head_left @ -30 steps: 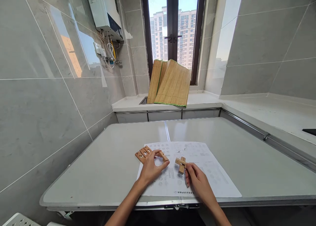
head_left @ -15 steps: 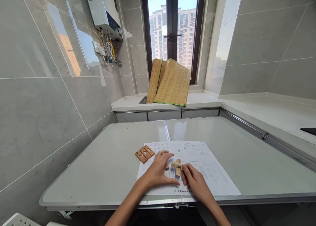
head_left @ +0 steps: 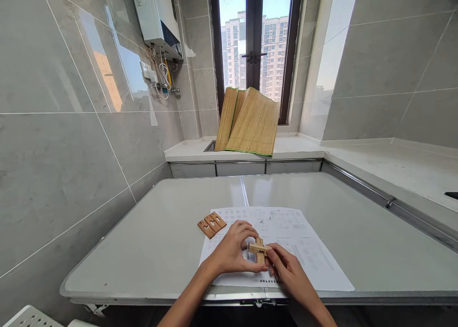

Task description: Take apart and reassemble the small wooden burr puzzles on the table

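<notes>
A small wooden burr puzzle, with notched sticks crossing each other, is held just above the printed sheet. My right hand pinches its right side between thumb and fingers. My left hand curves round it from the left, index fingertip at the far end of the upright stick and thumb at the near end. Beside the left palm, another wooden block is partly hidden by the fingers. Several flat brown wooden pieces with cut-outs lie in a row at the sheet's upper left edge.
The sheet lies on a pale folding table with a centre seam and a metal latch at its front edge. Beyond it, a bamboo mat leans on the white counter before the window. A tiled wall stands left.
My left hand has moved right and closed its thumb and fingers toward the ends of the puzzle's upright stick. The right hand keeps its pinch. The view has shifted slightly.
</notes>
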Motion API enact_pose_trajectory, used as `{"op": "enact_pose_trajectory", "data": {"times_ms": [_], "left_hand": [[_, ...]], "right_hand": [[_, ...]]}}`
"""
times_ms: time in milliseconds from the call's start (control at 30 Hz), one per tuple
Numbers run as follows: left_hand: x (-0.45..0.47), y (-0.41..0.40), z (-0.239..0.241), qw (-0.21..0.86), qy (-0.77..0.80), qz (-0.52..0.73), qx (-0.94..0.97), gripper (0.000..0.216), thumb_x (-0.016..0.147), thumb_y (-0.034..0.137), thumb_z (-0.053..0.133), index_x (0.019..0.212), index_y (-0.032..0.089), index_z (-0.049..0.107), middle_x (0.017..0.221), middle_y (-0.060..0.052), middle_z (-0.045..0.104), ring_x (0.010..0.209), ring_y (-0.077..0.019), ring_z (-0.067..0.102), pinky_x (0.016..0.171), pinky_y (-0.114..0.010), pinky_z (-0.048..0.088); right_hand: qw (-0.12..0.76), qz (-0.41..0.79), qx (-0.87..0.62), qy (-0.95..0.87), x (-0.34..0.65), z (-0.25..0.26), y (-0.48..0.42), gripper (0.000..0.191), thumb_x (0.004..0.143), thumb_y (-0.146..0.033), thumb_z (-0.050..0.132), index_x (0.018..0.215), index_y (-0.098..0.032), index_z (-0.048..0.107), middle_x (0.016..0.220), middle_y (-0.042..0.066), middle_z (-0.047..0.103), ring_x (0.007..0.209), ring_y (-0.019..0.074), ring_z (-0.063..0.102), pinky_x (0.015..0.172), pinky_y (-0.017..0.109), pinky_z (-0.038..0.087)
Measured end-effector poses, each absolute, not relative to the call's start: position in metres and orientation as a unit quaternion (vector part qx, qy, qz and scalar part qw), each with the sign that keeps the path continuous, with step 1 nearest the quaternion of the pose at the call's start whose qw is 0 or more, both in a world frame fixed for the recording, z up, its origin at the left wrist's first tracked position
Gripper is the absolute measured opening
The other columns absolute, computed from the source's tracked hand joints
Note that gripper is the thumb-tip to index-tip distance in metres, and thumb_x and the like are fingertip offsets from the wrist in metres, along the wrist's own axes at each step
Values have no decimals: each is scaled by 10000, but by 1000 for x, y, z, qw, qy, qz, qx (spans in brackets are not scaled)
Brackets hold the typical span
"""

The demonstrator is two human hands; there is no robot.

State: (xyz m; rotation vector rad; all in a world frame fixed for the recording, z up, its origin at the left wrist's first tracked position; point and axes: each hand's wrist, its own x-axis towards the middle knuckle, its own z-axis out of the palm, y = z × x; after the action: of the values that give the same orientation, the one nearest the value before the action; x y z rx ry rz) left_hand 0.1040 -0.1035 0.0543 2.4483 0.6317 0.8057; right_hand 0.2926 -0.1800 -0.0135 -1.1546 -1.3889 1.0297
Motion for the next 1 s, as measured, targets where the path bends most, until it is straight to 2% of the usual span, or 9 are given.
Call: {"op": "enact_pose_trajectory", "data": {"times_ms": [167,333,467,567,667,833,1000], "left_hand": [[101,-100,58,200,232,278,911,535,599,458,928,1025,244,687,1083,-61,720,1155,-307,582,1008,-439,499],[77,-95,55,146,282,299,900,549,645,504,904,1079,254,680,1154,-72,712,1178,-315,590,1047,-484,481],[53,-89,52,109,366,323,866,495,665,475,897,1047,248,678,1202,-82,685,1201,-327,581,1065,-534,460],[42,-84,46,100,407,300,857,473,653,434,900,1029,240,687,1222,-87,673,1249,-349,545,1039,-542,468],[40,-81,39,100,413,286,859,461,639,445,901,994,236,693,1222,-86,668,1264,-355,523,1044,-537,460],[50,-81,32,95,403,273,869,474,626,495,900,958,220,704,1175,-100,674,1213,-355,540,1018,-530,471],[58,-83,30,87,415,246,872,534,649,559,884,1007,197,721,1152,-111,674,1133,-345,580,985,-513,493]], "right_hand": [[546,399,-477,-561,295,-14,-183,442,998,-612,485,918,-213,658,722,-3,587,621,160,476,611,270,391],[606,361,-519,-484,301,-19,-182,483,999,-636,447,887,-220,666,665,-12,526,608,166,455,610,274,408],[566,341,-586,-469,298,-27,-175,526,942,-675,507,1121,-218,696,702,2,609,628,194,533,586,284,435],[535,306,-620,-486,294,-31,-169,559,921,-654,532,1235,-220,691,837,44,717,731,229,638,640,304,489],[498,255,-645,-520,288,-30,-164,502,923,-592,544,1219,-223,712,951,75,764,807,253,689,691,328,511],[437,160,-687,-559,275,-22,-154,349,938,-506,542,1121,-268,719,885,58,771,827,281,711,660,344,467],[411,101,-696,-581,261,-22,-145,269,960,-440,520,1071,-270,697,935,76,781,832,274,710,621,331,433]]}}
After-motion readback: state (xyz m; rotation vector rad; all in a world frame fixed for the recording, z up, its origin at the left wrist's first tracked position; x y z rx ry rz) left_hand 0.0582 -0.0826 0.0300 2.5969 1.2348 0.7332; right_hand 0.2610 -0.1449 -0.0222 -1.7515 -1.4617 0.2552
